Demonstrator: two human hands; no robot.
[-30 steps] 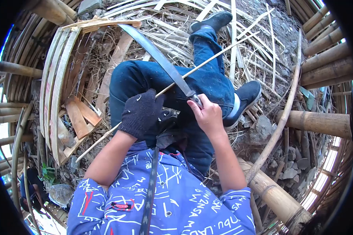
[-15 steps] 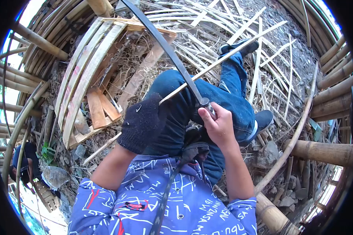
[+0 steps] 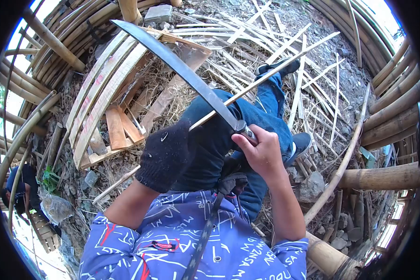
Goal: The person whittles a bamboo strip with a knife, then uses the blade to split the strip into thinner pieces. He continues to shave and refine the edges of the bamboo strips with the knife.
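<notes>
— Hands first: how are they placed?

— Both are kept just apart, above the blue-jeaned knee [image 3: 210,116]. The left hand [image 3: 165,156], covered by a black knit glove, is closed around a thin bamboo strip [image 3: 266,77]. The right hand [image 3: 262,151], bare, is clamped on the handle of a long curved machete [image 3: 182,72].

— And where is the strip found, relative to that knee?

— It is laid diagonally across the knee. One end is seen below and to the left of it, past the gloved hand; the other end is carried far up and to the right, beyond the dark shoe [image 3: 277,69].

— The blade?

— It is crossed over the strip just above the knee, its edge set against the strip, and its tip is pointed up and to the left, over a stack of split bamboo slats [image 3: 95,98].

— What else is seen around the knee?

— Loose bamboo splints [image 3: 247,28] are scattered on the ground beyond it. Thick bamboo poles [image 3: 387,177] are stacked to its right, and a stone [image 3: 310,186] lies near the second shoe. Far to the lower left, another person [image 3: 21,189] is partly seen.
</notes>
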